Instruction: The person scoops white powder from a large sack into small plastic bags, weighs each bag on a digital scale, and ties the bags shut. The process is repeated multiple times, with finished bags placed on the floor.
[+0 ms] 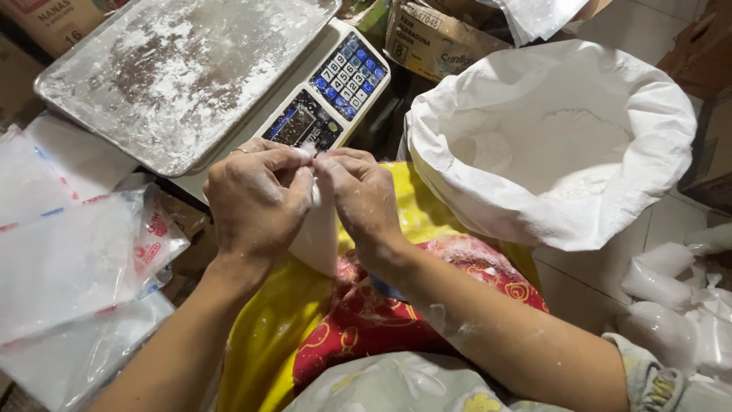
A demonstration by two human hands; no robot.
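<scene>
My left hand (258, 194) and my right hand (362, 194) are pressed together above my lap, both pinching the top of a small clear plastic bag (319, 233) filled with white powder. The bag hangs between the palms, mostly hidden by them. Powder dusts my fingers and forearms. Just beyond the hands stands a white weighing scale (335, 88) with a blue keypad and a flour-dusted metal tray (175, 72) on top.
A large white sack (553, 145) of white powder stands open at the right. Several filled, tied bags (671, 305) lie at the lower right. Empty clear plastic bags (69, 259) are stacked at the left. Cardboard boxes (435, 34) sit behind. A yellow and red cloth (343, 313) covers my lap.
</scene>
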